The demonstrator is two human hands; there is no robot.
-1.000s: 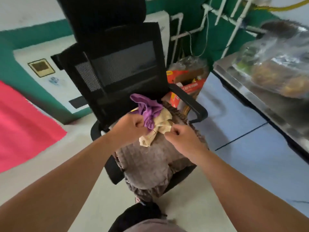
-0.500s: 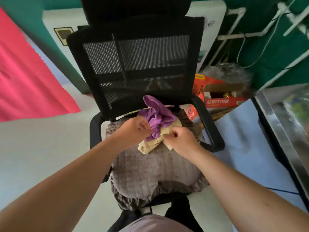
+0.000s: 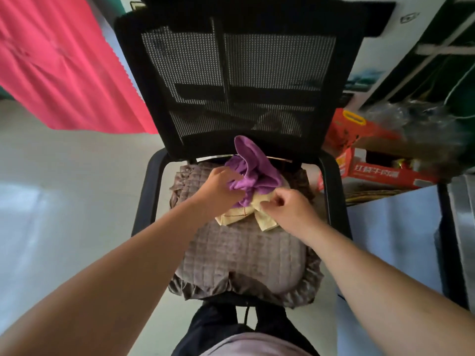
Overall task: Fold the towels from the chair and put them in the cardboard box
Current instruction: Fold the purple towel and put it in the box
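the left hand (image 3: 218,187) is closed around a bunch of the purple towel (image 3: 253,170), its fingers curled into the cloth at the towel's near left side, and the rest of the towel rises crumpled above the fist toward the chair back. the right hand (image 3: 290,209) pinches the pale yellow towel (image 3: 243,215) between thumb and bent fingers at its upper right edge, just below the purple one. the yellow towel lies flat and creased on the seat, with thin dark lines crossing it, and its near corners stick out from under both hands; the purple towel sits on top of its far part. both towels rest on a quilted grey-brown seat cushion (image 3: 241,250) with a ruffled edge, toward the back of the seat. the cushion covers the seat of a black office chair (image 3: 239,73) with a mesh back and curved black armrests on either side. to the right of the chair, on the floor, stands a red and orange printed carton (image 3: 380,173), with crumpled clear plastic above it. a bright pink cloth (image 3: 59,62) hangs at the upper left. both bare forearms reach in from the bottom corners.
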